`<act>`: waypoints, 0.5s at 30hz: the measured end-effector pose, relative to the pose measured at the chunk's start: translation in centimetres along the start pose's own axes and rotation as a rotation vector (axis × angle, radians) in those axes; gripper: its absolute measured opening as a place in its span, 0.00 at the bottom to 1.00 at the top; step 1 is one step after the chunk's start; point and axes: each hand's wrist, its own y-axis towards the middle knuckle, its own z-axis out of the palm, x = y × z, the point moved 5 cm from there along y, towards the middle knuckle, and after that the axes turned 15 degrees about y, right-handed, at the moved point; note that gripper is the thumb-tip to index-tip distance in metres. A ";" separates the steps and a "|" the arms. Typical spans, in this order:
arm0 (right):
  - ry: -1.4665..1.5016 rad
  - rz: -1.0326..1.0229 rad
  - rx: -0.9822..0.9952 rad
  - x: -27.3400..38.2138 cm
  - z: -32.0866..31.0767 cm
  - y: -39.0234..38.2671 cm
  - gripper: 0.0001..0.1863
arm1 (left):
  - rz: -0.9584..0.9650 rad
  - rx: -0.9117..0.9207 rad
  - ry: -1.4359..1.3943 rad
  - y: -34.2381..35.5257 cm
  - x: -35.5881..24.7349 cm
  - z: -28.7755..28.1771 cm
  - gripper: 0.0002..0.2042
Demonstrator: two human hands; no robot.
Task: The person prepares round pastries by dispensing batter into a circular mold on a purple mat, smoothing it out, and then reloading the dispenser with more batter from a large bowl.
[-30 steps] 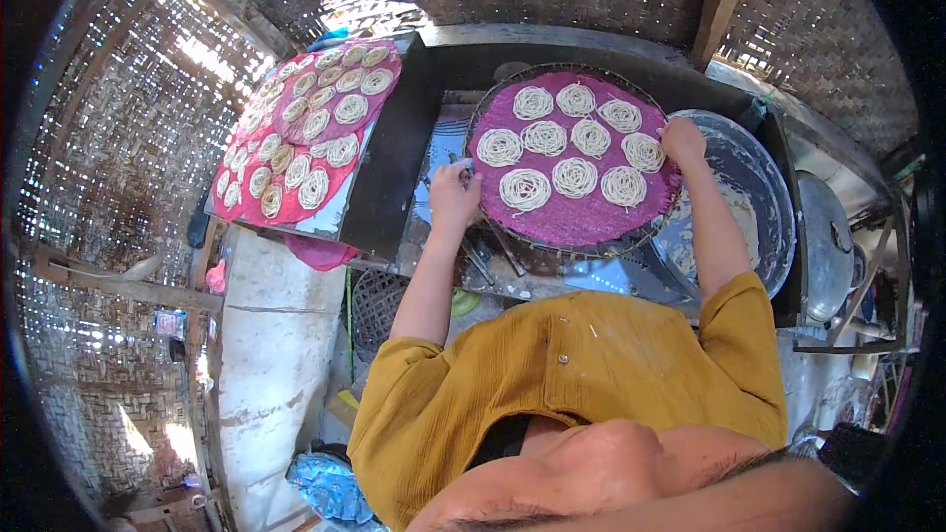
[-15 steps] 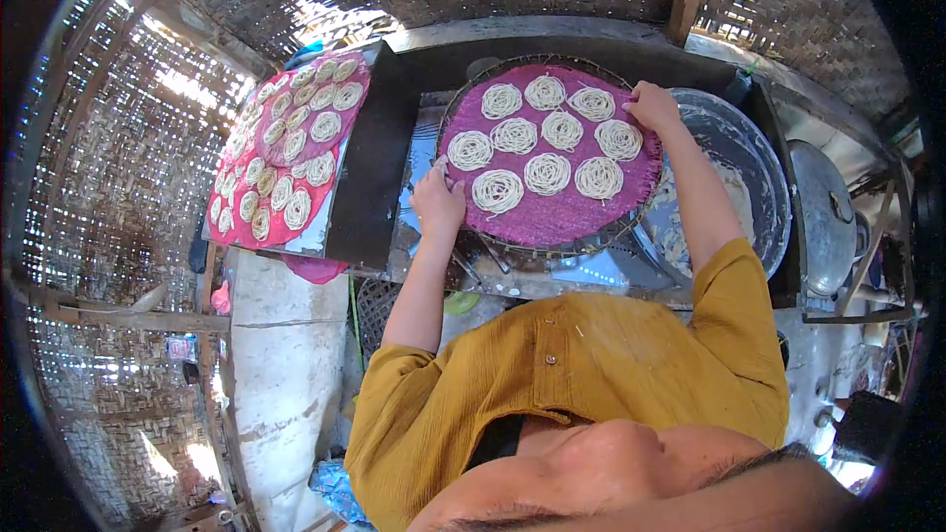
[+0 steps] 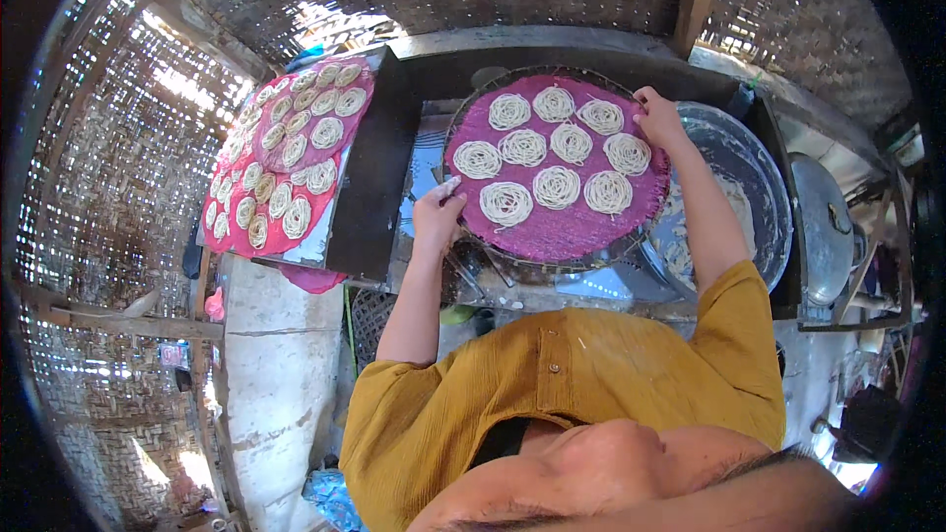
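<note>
While both hands (image 3: 437, 219) (image 3: 660, 120) clasp tray (image 3: 562, 70) | underside grip hidden | right forearm (image 3: 714, 217) part-covers basin (image 3: 774, 187)

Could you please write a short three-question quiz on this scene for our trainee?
1. How many noodle coils lie on the purple cloth covering the round tray?
2. True or false: the left hand holds the round tray's right edge.
3. Fill in: to the right of the round tray stands a large round ____.

Key:
1. Ten.
2. False; the left hand is at the left edge, and the right hand is at the right.
3. Basin.
</note>
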 end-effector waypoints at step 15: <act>0.096 -0.210 0.322 21.9 -0.4 1.1 0.18 | 0.473 -0.061 0.009 2.1 -3.5 -17.6 0.16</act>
